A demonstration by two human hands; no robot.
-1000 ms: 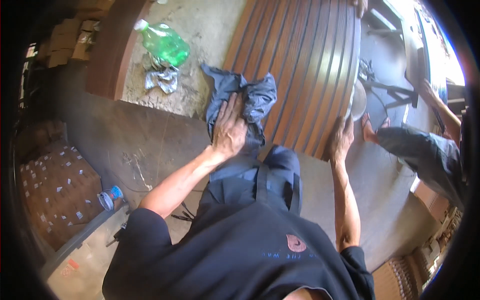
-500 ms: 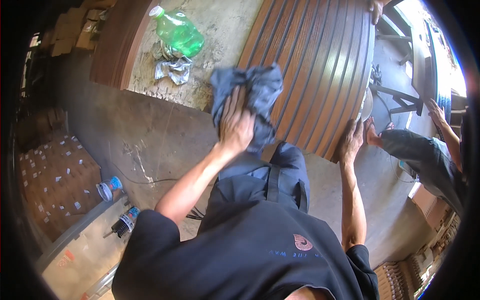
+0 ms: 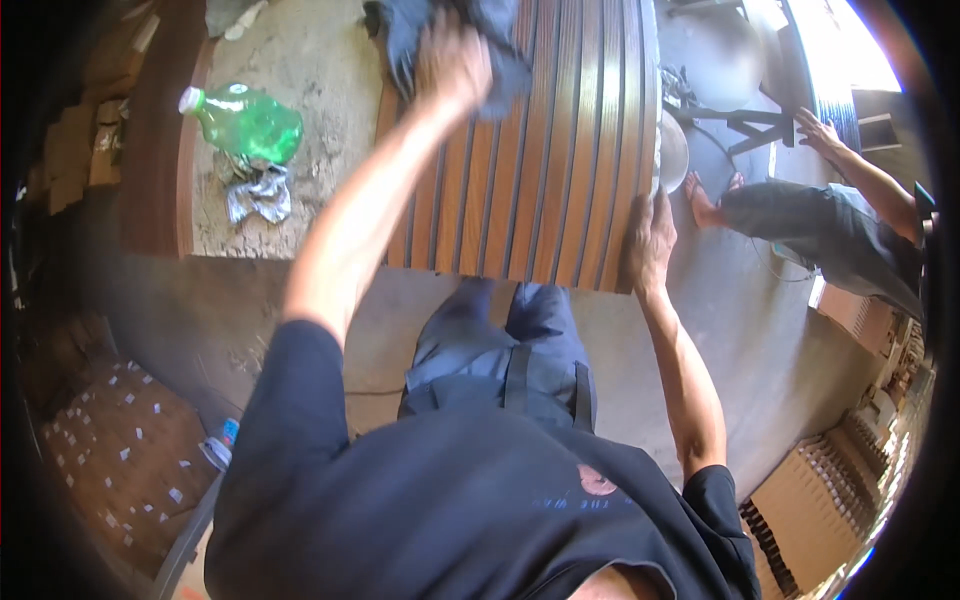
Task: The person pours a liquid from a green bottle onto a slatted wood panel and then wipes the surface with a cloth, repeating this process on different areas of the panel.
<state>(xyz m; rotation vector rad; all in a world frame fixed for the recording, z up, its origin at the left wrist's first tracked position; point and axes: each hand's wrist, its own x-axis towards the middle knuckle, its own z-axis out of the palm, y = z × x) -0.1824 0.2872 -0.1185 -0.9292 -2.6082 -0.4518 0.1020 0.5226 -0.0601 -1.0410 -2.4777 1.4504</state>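
Note:
My left hand (image 3: 455,65) is pressed onto a crumpled dark grey-blue cloth (image 3: 507,80). The cloth lies at the left far part of a brown slatted wood panel (image 3: 530,190), whose dark grooves run away from me. At the panel's near right corner, my right hand (image 3: 652,240) grips the side edge, fingers pointing away and thumb side hidden. Left of the panel, a clear bottle of green liquid (image 3: 255,125) with a white cap lies on a worn, stained tabletop (image 3: 330,140). A wrinkled silver-grey wad (image 3: 260,195) rests just in front of it.
A brown board stack (image 3: 155,150) borders the tabletop's left. On the right, a co-worker's hand (image 3: 820,130) rests near another dark panel, with their foot (image 3: 705,205) by a round pale object (image 3: 672,150). Cardboard (image 3: 130,450) with pale specks lies at lower left; more stacked pieces (image 3: 820,490) stand lower right.
My left hand has carried the cloth away from me, from the near left corner to the panel's far part. My right hand stays at the edge. The whole view has shifted.

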